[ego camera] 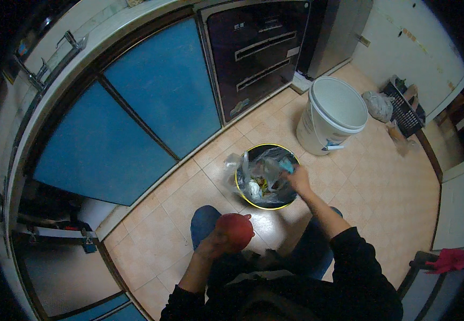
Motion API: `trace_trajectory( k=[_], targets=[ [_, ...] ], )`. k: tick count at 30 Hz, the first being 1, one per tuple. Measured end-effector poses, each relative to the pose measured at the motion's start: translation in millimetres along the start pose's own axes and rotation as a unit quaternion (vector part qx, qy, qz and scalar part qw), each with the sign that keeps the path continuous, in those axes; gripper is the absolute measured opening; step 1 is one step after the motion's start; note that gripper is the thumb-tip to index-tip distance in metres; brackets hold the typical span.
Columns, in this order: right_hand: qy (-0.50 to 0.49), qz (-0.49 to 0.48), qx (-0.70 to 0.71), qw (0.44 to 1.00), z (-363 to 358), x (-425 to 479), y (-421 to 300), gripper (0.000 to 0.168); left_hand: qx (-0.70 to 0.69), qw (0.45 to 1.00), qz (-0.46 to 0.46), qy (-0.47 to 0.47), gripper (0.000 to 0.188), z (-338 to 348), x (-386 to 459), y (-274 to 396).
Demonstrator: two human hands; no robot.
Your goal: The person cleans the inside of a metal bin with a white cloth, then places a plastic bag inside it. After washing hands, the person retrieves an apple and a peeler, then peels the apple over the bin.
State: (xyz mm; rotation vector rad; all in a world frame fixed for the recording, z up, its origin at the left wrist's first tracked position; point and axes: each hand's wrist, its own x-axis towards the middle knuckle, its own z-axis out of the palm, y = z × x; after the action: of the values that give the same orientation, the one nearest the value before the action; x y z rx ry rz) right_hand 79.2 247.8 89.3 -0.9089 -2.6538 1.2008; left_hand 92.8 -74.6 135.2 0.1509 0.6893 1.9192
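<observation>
My left hand (pixel 212 245) is closed around a round red fruit (pixel 238 230) above my left knee. My right hand (pixel 298 179) is over the right rim of a dark round waste bin (pixel 268 208) with a yellow edge. A small light blue object (pixel 287 165) is at its fingers and seems to be held; blur hides what it is. Clear plastic bag film (pixel 234 162) lines the bin and hangs over its left side. Inside lie a crumpled white piece (pixel 255 189) and yellow-green scraps (pixel 262 185). The bin stands on the floor beyond my knees.
A white lidded plastic bucket (pixel 338 105) stands beyond the bin to the right. Blue cabinet doors (pixel 163 84) and a dark built-in appliance (pixel 256 52) line the left. A black plastic basket (pixel 403 108) and a plastic bag (pixel 378 105) sit by the wall. A pink cloth (pixel 450 261) lies at lower right.
</observation>
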Motion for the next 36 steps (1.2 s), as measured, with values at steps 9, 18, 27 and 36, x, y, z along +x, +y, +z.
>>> trace_trajectory(
  k=[9, 18, 27, 36],
  targets=[
    [0.049, -0.133, -0.303, 0.943, 80.2, -37.7, 7.5, 0.013, 0.022, 1.0, -0.009, 0.018, 0.082, 16.7, 6.5, 4.6],
    [-0.018, -0.102, -0.295, 0.95, 43.6, -21.1, -13.7, 0.023, -0.03, 0.999, -0.012, -0.006, 0.071, -14.4, 0.9, -12.4],
    [-0.015, -0.103, -0.321, 0.941, 51.7, -21.6, 0.4, 0.014, -0.069, 0.991, -0.029, 0.111, 0.057, -22.0, -1.8, -18.7],
    [0.021, -0.238, -0.343, 0.908, -5.4, 84.8, -23.2, 0.015, -0.027, 0.987, -0.005, 0.161, 0.052, -5.9, -8.9, -12.7]
  ],
)
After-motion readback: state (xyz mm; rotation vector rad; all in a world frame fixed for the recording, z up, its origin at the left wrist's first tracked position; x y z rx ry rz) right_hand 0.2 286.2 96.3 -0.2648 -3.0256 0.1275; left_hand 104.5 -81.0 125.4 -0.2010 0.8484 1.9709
